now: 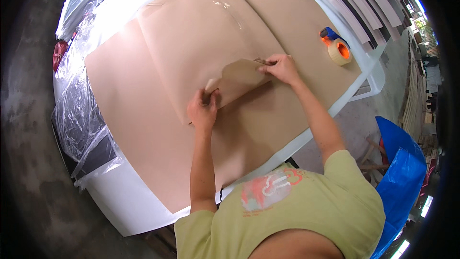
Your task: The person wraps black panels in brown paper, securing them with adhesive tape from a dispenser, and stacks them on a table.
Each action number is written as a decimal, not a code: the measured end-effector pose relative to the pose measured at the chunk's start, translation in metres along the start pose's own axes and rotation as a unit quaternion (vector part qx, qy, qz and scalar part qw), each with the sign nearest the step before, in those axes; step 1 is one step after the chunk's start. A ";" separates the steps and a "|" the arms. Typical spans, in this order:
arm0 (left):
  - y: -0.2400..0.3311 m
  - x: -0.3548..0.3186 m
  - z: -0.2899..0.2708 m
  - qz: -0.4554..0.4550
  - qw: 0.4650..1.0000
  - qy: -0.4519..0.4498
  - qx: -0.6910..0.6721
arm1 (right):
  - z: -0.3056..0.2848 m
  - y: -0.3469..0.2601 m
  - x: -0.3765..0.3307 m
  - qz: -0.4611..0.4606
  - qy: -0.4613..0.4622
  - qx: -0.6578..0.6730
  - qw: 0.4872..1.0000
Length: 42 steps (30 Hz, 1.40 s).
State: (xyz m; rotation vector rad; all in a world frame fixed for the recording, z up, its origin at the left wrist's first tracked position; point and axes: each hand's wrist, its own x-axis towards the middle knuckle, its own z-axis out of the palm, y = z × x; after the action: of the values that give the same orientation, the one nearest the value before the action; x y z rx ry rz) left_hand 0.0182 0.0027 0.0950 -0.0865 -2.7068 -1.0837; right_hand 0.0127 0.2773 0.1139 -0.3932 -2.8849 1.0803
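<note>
A flat package wrapped in brown kraft paper point(191, 38) lies on a larger brown sheet point(129, 129), with a strip of clear tape point(227, 12) along its upper right part. At the package's near end, a loose paper flap point(242, 74) is folded up between my hands. My left hand point(203, 108) pinches the flap's left corner with thumb and fingers. My right hand point(281, 68) grips the flap's right end, farther from me. What lies inside the wrapping is hidden.
A tape dispenser point(339, 50) with an orange core rests at the right. Clear plastic film point(79, 124) covers dark panels at left. Grey and black strips point(366, 7) are stacked at far right. The white table point(115, 206) shows around the sheet; a blue tarp point(402, 177) stands beside me.
</note>
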 end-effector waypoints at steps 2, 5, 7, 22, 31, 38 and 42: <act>0.013 0.001 0.004 0.009 0.982 0.146 0.117 | 0.005 -0.008 0.002 0.010 0.056 -0.049 0.997; 0.032 -0.013 0.024 0.016 0.973 0.012 0.229 | 0.006 -0.016 0.009 0.092 0.000 -0.048 0.995; 0.040 -0.028 0.040 0.121 0.975 -0.149 0.116 | 0.000 -0.021 0.016 0.125 -0.043 -0.066 0.989; 0.084 -0.027 0.088 -0.083 0.963 -0.003 0.257 | -0.021 0.041 0.091 -0.071 -0.129 0.157 0.977; 0.055 0.023 0.080 -0.304 0.829 -0.021 0.468 | -0.008 0.069 -0.012 -0.175 -0.344 0.423 0.820; 0.014 0.028 0.058 -0.342 0.849 0.039 0.400 | -0.208 0.167 0.059 -0.259 -0.006 0.064 0.964; -0.002 0.026 0.065 -0.312 0.859 0.088 0.396 | -0.279 0.253 0.087 0.003 -0.195 -0.192 0.962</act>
State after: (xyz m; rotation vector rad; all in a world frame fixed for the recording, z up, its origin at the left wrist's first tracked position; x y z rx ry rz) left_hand -0.0199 0.0455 0.0536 1.0167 -2.8156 0.0306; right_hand 0.0186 0.6621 0.1558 -0.2158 -3.4544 0.6492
